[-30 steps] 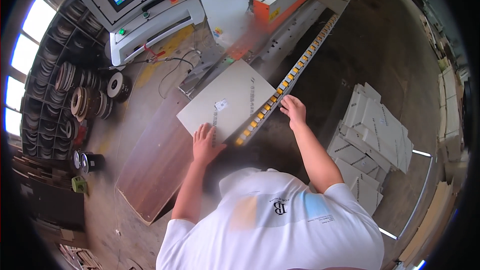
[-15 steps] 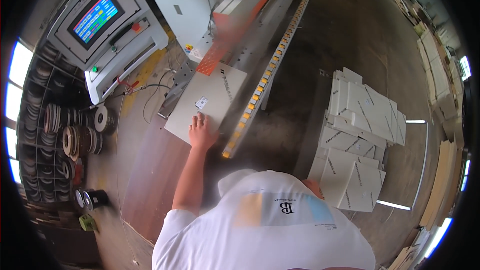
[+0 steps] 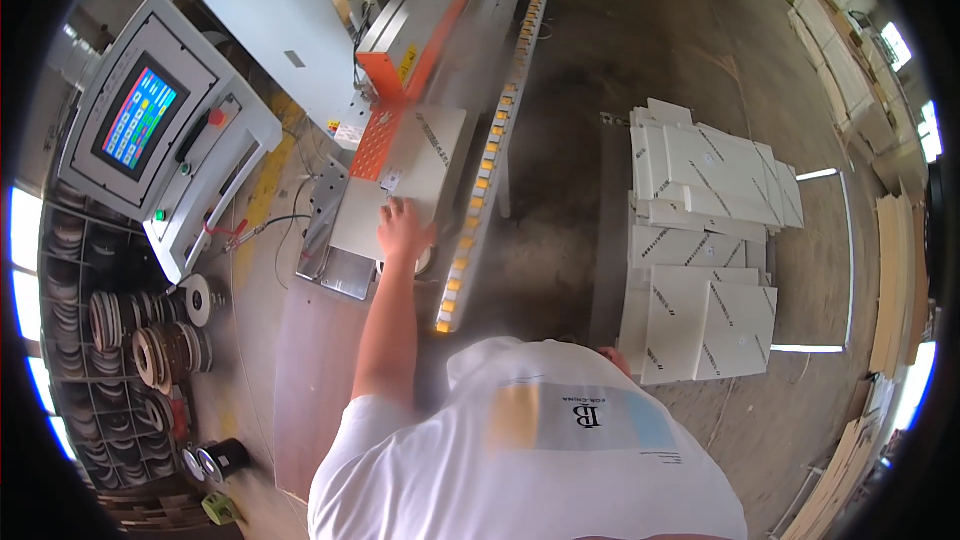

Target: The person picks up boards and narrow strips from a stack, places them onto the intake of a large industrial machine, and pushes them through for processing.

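A pale rectangular panel (image 3: 425, 175) with a printed band and a small white label lies on the bed of a long machine. My left hand (image 3: 404, 232) rests on its near part with the fingers stretched out, just below the label (image 3: 391, 181). The panel's far left side reaches under a perforated orange guard (image 3: 373, 148). Below the panel's near edge shows a bare metal plate (image 3: 347, 271). Of my right hand (image 3: 616, 359) only a bit of skin shows past the white shirt, near the stacked panels; its fingers are hidden.
A rail of yellow rollers (image 3: 480, 185) runs along the panel's right. Stacked pale panels (image 3: 740, 325) stand at the right. On the left are a control console (image 3: 140, 125) with a lit screen and a rack of coiled strips (image 3: 160, 355). A brown board (image 3: 320, 370) lies nearer.
The panel has slid away from me along the machine, further under the orange guard, and my left hand has gone with it. The metal plate is now uncovered. My view has turned somewhat.
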